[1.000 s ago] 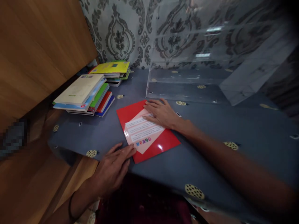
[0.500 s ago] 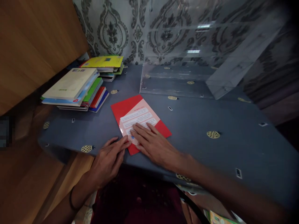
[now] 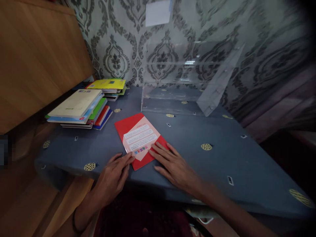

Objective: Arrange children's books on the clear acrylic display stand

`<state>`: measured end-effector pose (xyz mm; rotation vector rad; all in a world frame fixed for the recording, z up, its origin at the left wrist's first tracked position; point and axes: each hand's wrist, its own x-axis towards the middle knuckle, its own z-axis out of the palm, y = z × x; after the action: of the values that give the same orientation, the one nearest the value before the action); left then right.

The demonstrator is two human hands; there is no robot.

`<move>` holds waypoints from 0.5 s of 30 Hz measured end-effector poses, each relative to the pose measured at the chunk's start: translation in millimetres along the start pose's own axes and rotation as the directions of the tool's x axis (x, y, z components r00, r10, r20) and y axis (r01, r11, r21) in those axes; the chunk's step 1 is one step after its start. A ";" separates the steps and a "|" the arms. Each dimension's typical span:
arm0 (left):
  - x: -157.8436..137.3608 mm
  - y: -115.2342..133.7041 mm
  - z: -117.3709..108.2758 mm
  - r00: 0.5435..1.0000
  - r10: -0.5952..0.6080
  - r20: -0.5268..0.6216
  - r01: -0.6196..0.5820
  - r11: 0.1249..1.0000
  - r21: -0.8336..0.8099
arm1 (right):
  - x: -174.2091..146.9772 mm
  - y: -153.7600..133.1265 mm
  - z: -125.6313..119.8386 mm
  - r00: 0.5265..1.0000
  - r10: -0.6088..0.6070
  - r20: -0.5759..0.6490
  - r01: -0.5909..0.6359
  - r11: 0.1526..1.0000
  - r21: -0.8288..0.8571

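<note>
Red book: it lies flat on the desk [image 3: 192,135], straight ahead of me near the front edge. The red book [image 3: 139,138] sits just beyond both my hands, its near end between them.
Long axis: it slants from far left to near right, so the short near end faces me at an angle and the far end points toward the space between the piles and the stand.
Left hand: my left hand [image 3: 115,172] is at the near left corner, fingertips resting on the edge. That grip is loose, fingers side by side and slightly bent, not clenched around anything.
Right hand: my right hand [image 3: 174,164] comes in from the near right, palm down, fingers spread over the near right corner. That grip is released too, lying on the cover without grasping it.
Nearer hand: neither; both touch the book, one at each near corner.
Print: the pale panel faces up, its coloured lettering toward me.
Piles: the front pile [image 3: 76,103] and the yellow-topped pile [image 3: 108,85] are to the left, beyond my left hand.
Stand: the clear stand [image 3: 217,87] is beyond the book, to the right, against the patterned wall [image 3: 116,59].
</note>
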<state>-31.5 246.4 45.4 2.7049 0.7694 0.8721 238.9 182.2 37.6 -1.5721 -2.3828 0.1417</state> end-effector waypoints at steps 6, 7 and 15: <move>-3.3 -0.8 4.3 0.998 0.035 -0.054 -0.035 0.999 -0.012 | -12.2 10.4 -9.4 0.994 0.113 0.013 -0.113 0.994 -0.008; -4.4 -0.9 4.3 0.998 0.037 -0.051 -0.038 0.999 -0.014 | -12.4 9.9 -10.0 0.993 0.116 0.010 -0.116 0.993 -0.003; -15.7 -4.4 19.1 0.988 0.134 0.079 -0.149 0.962 0.230 | -11.6 6.6 -11.1 0.993 0.089 -0.077 -0.089 0.996 0.001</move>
<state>-32.9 241.2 20.8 3.0125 0.7140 0.7639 252.2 173.5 44.5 -1.6547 -2.2570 0.0940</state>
